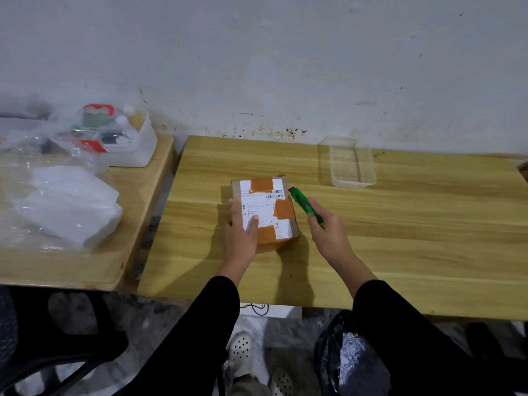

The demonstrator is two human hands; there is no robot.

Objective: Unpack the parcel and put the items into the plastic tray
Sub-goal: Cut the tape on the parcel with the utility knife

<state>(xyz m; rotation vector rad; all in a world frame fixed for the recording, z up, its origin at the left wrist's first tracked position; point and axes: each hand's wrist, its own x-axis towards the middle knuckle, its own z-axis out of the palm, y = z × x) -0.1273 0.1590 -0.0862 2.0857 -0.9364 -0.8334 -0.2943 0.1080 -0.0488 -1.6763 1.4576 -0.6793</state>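
Note:
A small cardboard parcel (268, 207) with a white label and orange tape lies closed near the middle of the wooden table (400, 252). My left hand (241, 235) grips its left side, thumb on the label and fingers along the left edge. My right hand (328, 232) grips a green utility knife (304, 204), whose tip is at the parcel's upper right edge. A clear plastic tray (353, 164) stands farther back on the right, with nothing in it.
A second table (85, 267) on the left carries clear plastic bags with white items (65, 207) and a white bin (134, 138) of bottles and small things. A black bag (345, 355) sits on the floor below.

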